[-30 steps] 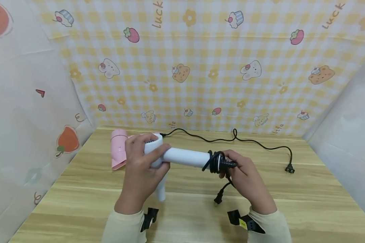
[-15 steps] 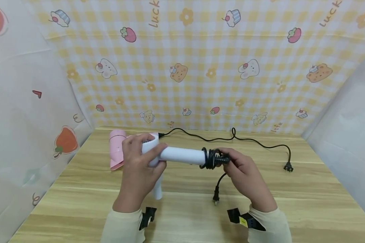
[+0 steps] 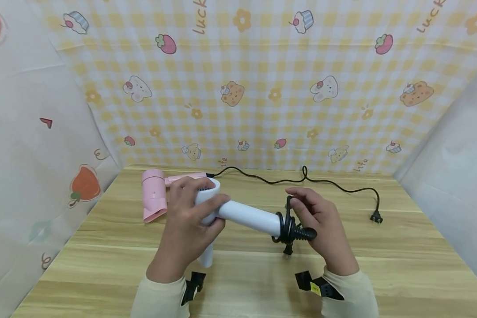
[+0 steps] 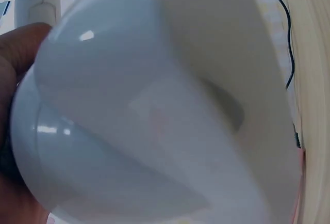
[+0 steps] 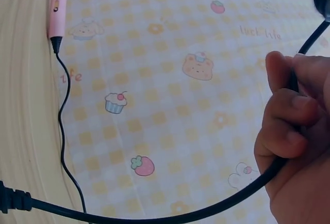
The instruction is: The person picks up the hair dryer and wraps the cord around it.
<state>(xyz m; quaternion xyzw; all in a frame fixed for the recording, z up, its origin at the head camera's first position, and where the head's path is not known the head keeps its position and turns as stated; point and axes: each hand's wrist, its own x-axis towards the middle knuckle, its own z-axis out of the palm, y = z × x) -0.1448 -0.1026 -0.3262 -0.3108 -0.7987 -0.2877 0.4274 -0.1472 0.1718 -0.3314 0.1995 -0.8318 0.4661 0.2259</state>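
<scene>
A white hair dryer point(image 3: 250, 217) is held in the air over the table, its handle sloping down to the right. My left hand point(image 3: 188, 223) grips its head, fingers over the top and thumb beneath. The dryer's wide white nozzle point(image 4: 154, 100) fills most of the left wrist view. Black cord point(image 3: 288, 229) is wound around the handle's end, with its plug point(image 3: 288, 250) hanging below. My right hand point(image 3: 319, 225) pinches a raised strand of this cord. In the right wrist view, the cord point(image 5: 206, 214) runs in a curve through the curled fingers.
A pink hair dryer point(image 3: 154, 196) lies at the back left of the wooden table point(image 3: 254, 282). Its black cord point(image 3: 262, 179) stretches along the back edge to a plug point(image 3: 376, 216) at the right. A checked cloth point(image 3: 262, 88) hangs behind.
The white dryer's handle has tipped down at its right end. My right hand has shifted from the cord's base to a strand, now drawn up from the coil. The hanging plug has swung.
</scene>
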